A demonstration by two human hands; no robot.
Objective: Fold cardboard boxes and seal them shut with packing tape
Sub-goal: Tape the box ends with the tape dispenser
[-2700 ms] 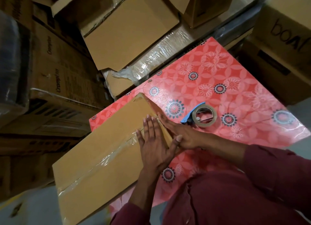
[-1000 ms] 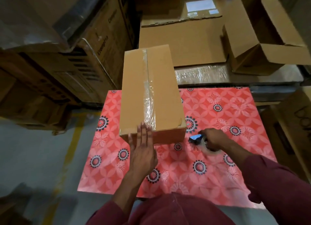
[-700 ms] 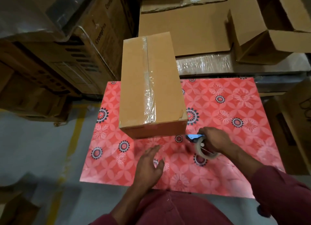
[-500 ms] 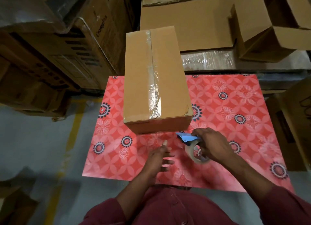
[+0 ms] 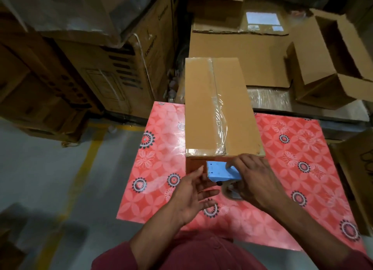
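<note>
A long brown cardboard box (image 5: 201, 108) stands on the red flowered table (image 5: 161, 158), with clear tape running along its top seam. My right hand (image 5: 256, 181) grips a blue tape dispenser (image 5: 220, 171) and holds it against the box's near end face. The tape roll is mostly hidden under that hand. My left hand (image 5: 191, 195) hovers just left of the dispenser, fingers spread and relaxed, its fingertips close to the dispenser's front edge and the box face. Whether they touch is unclear.
Large printed cartons (image 5: 125, 68) are stacked at the left. A flat cardboard sheet (image 5: 238, 59) lies behind the table, and an empty box with raised flaps (image 5: 333, 57) sits at the back right. Another carton (image 5: 359, 179) stands at the right edge. Grey floor with a yellow line (image 5: 80, 168) lies to the left.
My right hand lifted the dispenser from the table up to the box's near end. My left hand came off the box and moved up beside the dispenser.
</note>
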